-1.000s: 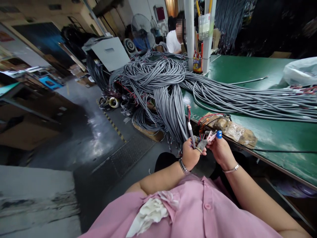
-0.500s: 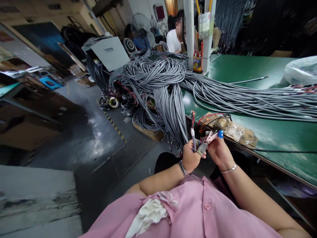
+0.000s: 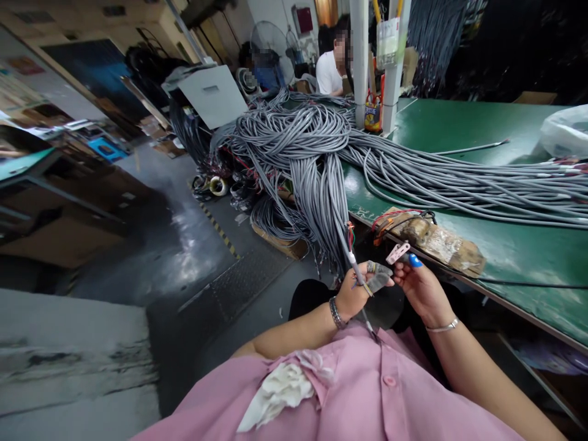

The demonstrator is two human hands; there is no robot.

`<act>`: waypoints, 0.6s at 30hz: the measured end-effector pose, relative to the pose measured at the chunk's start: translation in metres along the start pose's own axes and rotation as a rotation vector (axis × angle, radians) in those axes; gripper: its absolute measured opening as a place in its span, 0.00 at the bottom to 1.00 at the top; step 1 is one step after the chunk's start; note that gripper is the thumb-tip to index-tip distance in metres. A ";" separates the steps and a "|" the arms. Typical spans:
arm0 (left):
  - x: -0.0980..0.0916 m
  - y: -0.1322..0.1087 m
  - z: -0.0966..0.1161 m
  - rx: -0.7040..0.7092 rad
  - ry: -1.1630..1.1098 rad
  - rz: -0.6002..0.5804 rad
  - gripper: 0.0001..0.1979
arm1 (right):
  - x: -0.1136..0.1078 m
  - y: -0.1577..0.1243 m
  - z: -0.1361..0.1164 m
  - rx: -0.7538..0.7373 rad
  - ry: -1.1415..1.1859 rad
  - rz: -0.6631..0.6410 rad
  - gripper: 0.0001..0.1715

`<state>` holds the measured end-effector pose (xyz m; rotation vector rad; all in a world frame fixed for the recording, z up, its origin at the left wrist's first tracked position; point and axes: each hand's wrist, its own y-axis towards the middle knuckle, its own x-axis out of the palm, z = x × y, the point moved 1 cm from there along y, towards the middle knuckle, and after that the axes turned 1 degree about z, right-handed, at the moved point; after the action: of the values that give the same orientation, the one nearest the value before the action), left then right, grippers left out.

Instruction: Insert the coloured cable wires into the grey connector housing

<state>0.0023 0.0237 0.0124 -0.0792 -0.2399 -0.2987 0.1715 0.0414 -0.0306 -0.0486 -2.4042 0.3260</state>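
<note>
My left hand [image 3: 356, 293] is closed around a grey cable [image 3: 358, 273] that runs through it at a slant. At the cable's upper end, past a white sleeve, thin red and green wires [image 3: 351, 234] stick out; the lower part hangs toward my shirt. Grey finger covers sit on some of this hand's fingers. My right hand [image 3: 422, 289], with blue on its thumb tip, is closed close by. A pink clip [image 3: 397, 253] juts out at its fingertips, apparently pinched there, though the grip is partly hidden.
A wrapped wooden block [image 3: 452, 248] with wires lies at the front edge of the green table [image 3: 459, 128]. Many grey cables [image 3: 316, 131] are heaped across the table and hang over its left end. A person [image 3: 328, 72] in white sits behind, near a post [image 3: 359, 61].
My hands have drawn slightly apart, and coloured wire ends that showed between them are no longer visible. The pink clip has turned. The cable leans further left, its lower part now showing below my hand.
</note>
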 end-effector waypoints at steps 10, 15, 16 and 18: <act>-0.008 -0.007 -0.016 0.227 0.317 -0.080 0.20 | -0.003 -0.036 0.003 -0.205 -0.582 -0.132 0.11; -0.002 -0.021 -0.007 0.502 0.554 -0.117 0.31 | 0.002 -0.052 0.000 -0.257 -0.684 -0.254 0.13; 0.000 -0.024 -0.005 0.539 0.563 -0.107 0.31 | 0.003 -0.054 0.000 -0.259 -0.678 -0.250 0.13; 0.001 -0.028 -0.003 0.562 0.536 -0.067 0.29 | 0.004 -0.055 0.000 -0.263 -0.653 -0.205 0.12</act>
<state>-0.0042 -0.0034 0.0107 0.5604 0.2123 -0.2993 0.1711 -0.0118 -0.0146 0.2164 -3.0517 -0.0939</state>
